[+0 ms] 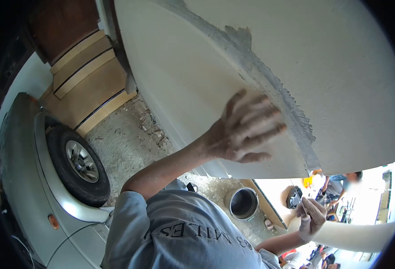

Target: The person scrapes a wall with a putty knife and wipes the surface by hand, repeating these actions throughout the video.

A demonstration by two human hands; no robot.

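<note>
My left hand [253, 127], slightly blurred, is spread over a large smooth off-white curved surface [175, 67]; whether the fingers touch it I cannot tell. Just beyond the fingertips, a jagged grey band [269, 74] of rough filler-like material runs along a ridge in this surface. Lower right, beneath the surface's edge, my right hand [312, 217] is closed on a thin flat tool [299, 200] that points up and left. The tool's exact shape is hard to make out.
A vehicle with a black tyre [54, 148] stands at the left, beside tiled steps [87, 83]. Rubble [148, 119] lies on the floor. Below are a metal bucket [228, 199], a black bag [291, 197] and a pale rounded column [363, 236]. People [336, 186] are at the right.
</note>
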